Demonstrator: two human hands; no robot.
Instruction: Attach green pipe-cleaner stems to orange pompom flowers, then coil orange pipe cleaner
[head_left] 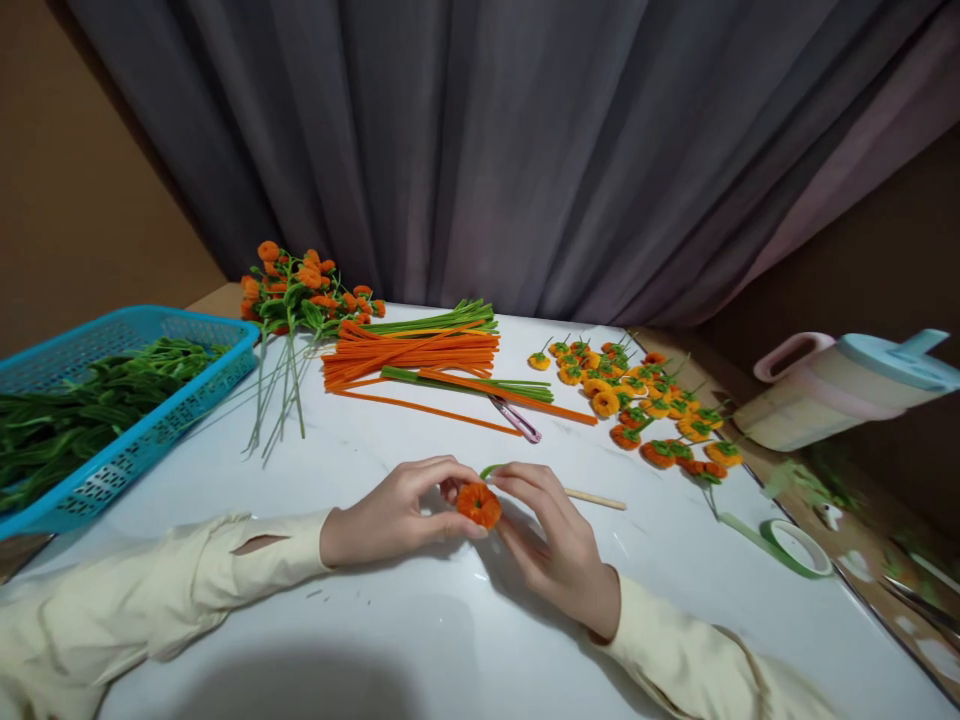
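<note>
Near the front middle of the table, an orange pipe-cleaner flower (478, 506) is pinched between the thumb and fingers of my left hand (409, 508), its petals facing me. My right hand (555, 545) is curled close against the flower's right side. At its fingertips a short green pipe cleaner (491, 470) shows behind the flower; how it joins the flower is hidden. A thin wooden stick (596, 498) lies just past my right hand. Further back are a bundle of orange pipe cleaners (412, 355), green pipe cleaners (450, 318) and a pink-handled cutter (517, 420).
Several orange and yellow flower heads (606, 402) lie at the right. A roll of green tape (799, 548) is near the right edge, with a lidded cup (840, 390) beyond. A blue basket (187, 395) of green leaves stands left, beside stemmed orange flowers (307, 285). A curtain (480, 150) hangs behind.
</note>
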